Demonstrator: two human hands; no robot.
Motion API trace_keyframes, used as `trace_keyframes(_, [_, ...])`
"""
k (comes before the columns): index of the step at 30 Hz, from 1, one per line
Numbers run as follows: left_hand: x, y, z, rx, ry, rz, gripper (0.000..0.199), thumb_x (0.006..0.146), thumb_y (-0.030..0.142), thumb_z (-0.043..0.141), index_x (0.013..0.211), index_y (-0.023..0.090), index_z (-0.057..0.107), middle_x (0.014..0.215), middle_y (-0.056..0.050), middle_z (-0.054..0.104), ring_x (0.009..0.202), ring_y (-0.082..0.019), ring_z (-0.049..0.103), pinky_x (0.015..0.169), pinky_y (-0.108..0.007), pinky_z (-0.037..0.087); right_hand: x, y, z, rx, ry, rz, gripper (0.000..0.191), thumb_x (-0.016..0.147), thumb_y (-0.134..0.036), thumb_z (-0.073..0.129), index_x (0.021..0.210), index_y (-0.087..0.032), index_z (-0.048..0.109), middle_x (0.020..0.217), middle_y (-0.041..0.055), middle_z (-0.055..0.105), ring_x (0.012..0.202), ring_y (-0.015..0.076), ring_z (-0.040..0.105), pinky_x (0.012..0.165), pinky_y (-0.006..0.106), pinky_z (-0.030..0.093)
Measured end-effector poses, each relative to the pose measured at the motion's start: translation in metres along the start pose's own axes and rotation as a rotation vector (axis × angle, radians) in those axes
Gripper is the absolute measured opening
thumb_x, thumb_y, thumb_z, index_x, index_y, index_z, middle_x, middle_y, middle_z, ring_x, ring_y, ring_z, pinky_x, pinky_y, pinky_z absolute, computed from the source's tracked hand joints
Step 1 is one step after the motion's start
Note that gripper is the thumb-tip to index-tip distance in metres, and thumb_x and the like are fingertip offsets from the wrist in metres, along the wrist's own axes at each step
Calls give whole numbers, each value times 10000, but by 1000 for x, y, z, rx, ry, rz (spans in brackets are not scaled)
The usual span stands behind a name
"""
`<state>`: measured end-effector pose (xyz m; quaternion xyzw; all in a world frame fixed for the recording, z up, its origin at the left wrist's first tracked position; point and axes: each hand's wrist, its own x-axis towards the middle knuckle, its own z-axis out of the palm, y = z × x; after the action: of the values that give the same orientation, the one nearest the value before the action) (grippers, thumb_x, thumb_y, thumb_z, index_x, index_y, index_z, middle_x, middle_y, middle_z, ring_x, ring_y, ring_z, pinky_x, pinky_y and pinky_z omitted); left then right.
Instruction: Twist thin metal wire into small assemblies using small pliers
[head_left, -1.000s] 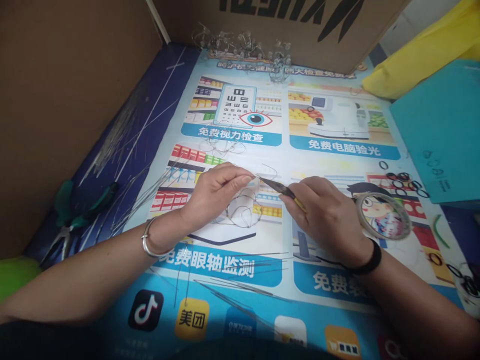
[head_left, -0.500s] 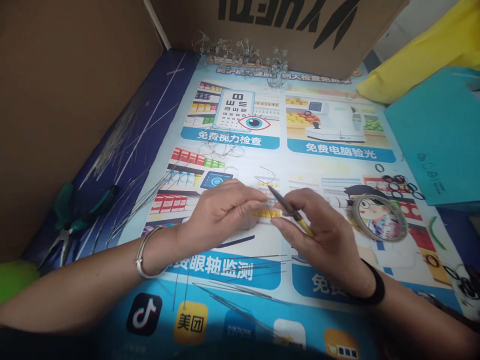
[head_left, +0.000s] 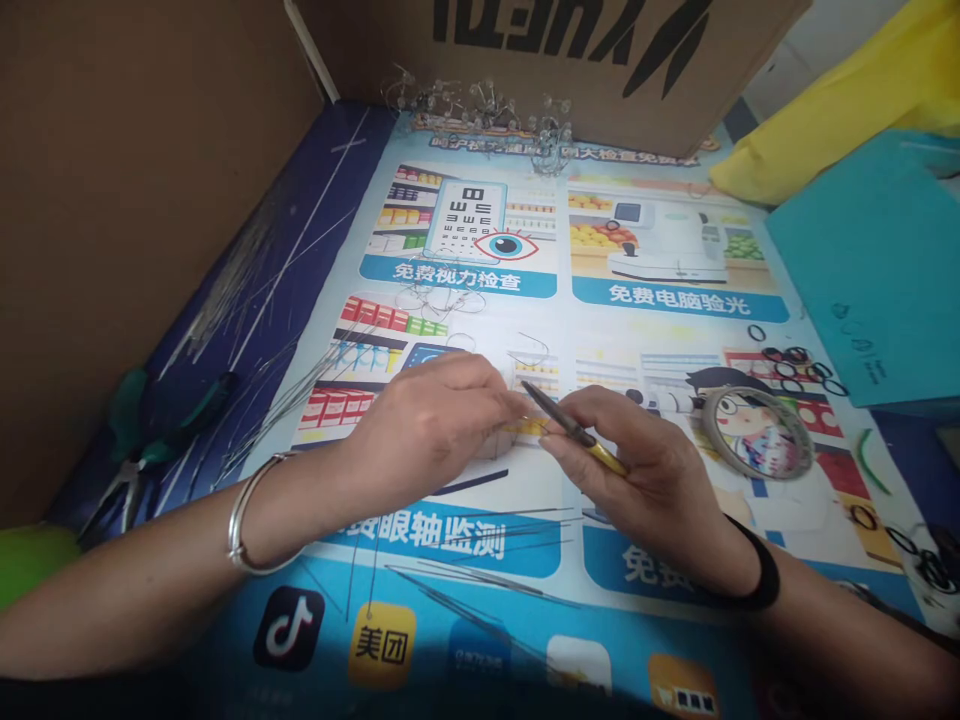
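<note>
Holding a thin wire (head_left: 535, 425) between my hands: it lies at three o'clock from my left hand (head_left: 439, 425) and nine o'clock from my right hand (head_left: 645, 455). Its short visible length runs roughly ten to four; the rest is hidden by fingers. Left is nearer, fingertips pinched narrow on it. Cannot tell whether the right fingertips touch it too.

Right hand curled around yellow-handled pliers (head_left: 566, 422), long axis also ten to four, dark tapered tip toward ten, just above the wire. Whether the jaws are fully together: cannot tell.

Materials, outward. At twelve, near: a bent wire piece (head_left: 546, 345), smooth, hooked. At eleven: fine wire loops (head_left: 442, 298), petal-shaped. At six: straight loose wires (head_left: 480, 590), dark, stiff-looking. At three: a tape roll (head_left: 805, 455), a flat ring; beyond it, small black rings (head_left: 789, 370). At nine, well apart: green-handled pliers (head_left: 139, 440), splayed. Far twelve: clear, bead-tipped wire clusters (head_left: 551, 140) before brown cardboard (head_left: 585, 75).
</note>
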<state>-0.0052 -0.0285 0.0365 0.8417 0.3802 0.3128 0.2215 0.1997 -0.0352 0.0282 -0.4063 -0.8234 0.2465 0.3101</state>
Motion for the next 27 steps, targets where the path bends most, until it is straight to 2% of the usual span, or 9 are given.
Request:
trace_keyframes(4, [-2,-2,5,-141,3,-68,175,837,144,526,868,217,682,852,-35,692,791,-146,621,680,-259,492,-3,3,4,49,-23,66,46,832,-245,538,814,-203,545,710,5,584,638,125,542,568,234,434])
trace_keyframes(6, [-1,-2,9,-250,5,-164,119,820,161,569,828,194,683,804,-38,691,759,-147,622,674,-263,494,-3,5,6,105,-28,97,64,835,-245,542,800,-192,553,690,-3,569,621,113,526,568,224,428])
trace_keyframes(11, [-1,1,14,-660,-25,-468,86,814,216,581,791,153,635,618,-9,614,567,-117,579,542,-239,489,-2,6,9,194,-22,151,91,834,-246,544,767,-184,554,667,-15,546,612,106,504,566,219,413])
trace_keyframes(13, [-1,1,15,-743,-41,-531,86,811,224,584,779,150,614,593,-2,601,562,-113,574,547,-237,486,-1,5,10,215,-25,159,88,832,-245,546,771,-184,554,668,-17,547,610,105,504,562,217,410])
trace_keyframes(23, [1,0,19,-824,-79,-551,112,832,248,549,800,141,542,612,9,566,559,-89,527,547,-217,443,-2,11,17,209,-45,179,104,842,-257,540,767,-184,533,659,-25,515,604,95,471,559,208,390])
trace_keyframes(27, [0,0,20,-714,-73,-509,108,830,258,557,813,152,547,596,18,552,527,-94,515,507,-221,425,-2,15,21,205,-57,161,92,840,-252,545,779,-186,527,674,-21,512,619,96,469,573,212,389])
